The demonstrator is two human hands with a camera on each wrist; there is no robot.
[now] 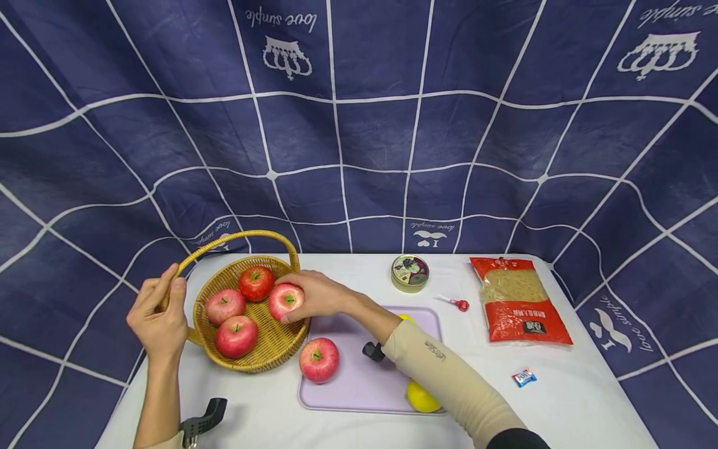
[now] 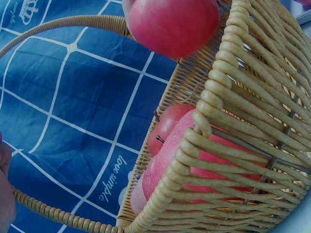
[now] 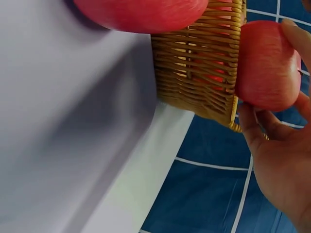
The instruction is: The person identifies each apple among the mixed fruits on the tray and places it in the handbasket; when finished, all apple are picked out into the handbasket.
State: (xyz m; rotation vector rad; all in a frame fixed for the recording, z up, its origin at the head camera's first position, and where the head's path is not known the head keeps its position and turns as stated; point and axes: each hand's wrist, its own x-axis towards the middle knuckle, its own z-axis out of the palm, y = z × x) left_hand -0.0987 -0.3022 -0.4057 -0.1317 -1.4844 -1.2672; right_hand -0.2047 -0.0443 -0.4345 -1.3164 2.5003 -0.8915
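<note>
My left hand (image 1: pixel 159 312) grips the arched handle (image 1: pixel 247 234) of a yellow wicker basket (image 1: pixel 280 357) on the left of the table. In the head view, three apples lie inside it: a deep red one (image 1: pixel 257 283), a pinkish one (image 1: pixel 226 307) and another (image 1: pixel 237 337) nearest me. My right hand (image 1: pixel 320 294) holds an apple (image 1: pixel 286 302) over the basket's right rim; the right wrist view shows fingers and thumb around this apple (image 3: pixel 268 65). One more apple (image 1: pixel 319 360) sits on the left part of the lilac tray (image 1: pixel 359 399).
Under my right forearm lies a lemon (image 1: pixel 422 397) on the tray, with another yellow thing partly hidden. Farther right are a round tin (image 1: pixel 410 273), a red lollipop (image 1: pixel 462 305), a red-and-clear food bag (image 1: pixel 524 302) and a small wrapped candy (image 1: pixel 524 377).
</note>
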